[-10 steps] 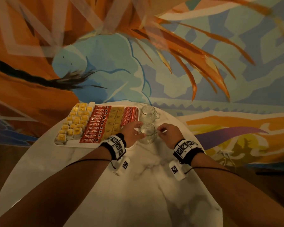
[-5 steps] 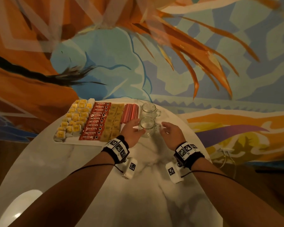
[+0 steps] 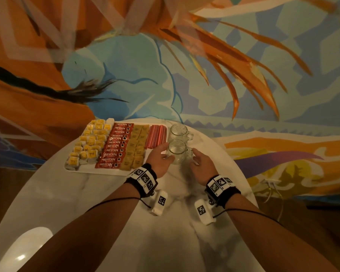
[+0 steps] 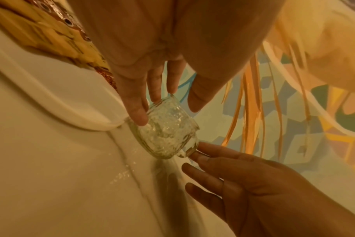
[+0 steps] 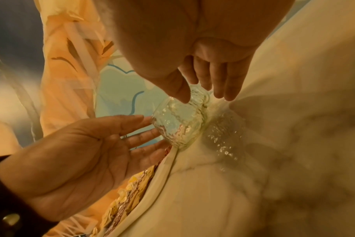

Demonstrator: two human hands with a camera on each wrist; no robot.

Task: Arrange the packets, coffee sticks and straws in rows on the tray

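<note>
A white tray point(image 3: 98, 170) at the left of the table holds rows of yellow packets point(image 3: 90, 142), red Nescafe coffee sticks point(image 3: 116, 146), brown packets point(image 3: 135, 148) and red straws point(image 3: 156, 136). Just right of the tray stands a textured glass mug point(image 3: 177, 152). My left hand point(image 3: 161, 155) touches the mug's left side with straight fingers, as the left wrist view shows on the mug point(image 4: 168, 128). On the other side, my right hand point(image 3: 196, 159) has straight fingertips at the handle. In the right wrist view the mug point(image 5: 178, 125) stands against the tray rim point(image 5: 156, 176).
A second glass mug point(image 3: 180, 131) stands right behind the first, beside the straws. The round marble table point(image 3: 106, 203) ends close behind the tray and to the right of the mugs. A painted wall rises behind.
The near mug has slid a little away from me, closer to the far mug. Both hands went with it and their fingers have straightened off the glass.
</note>
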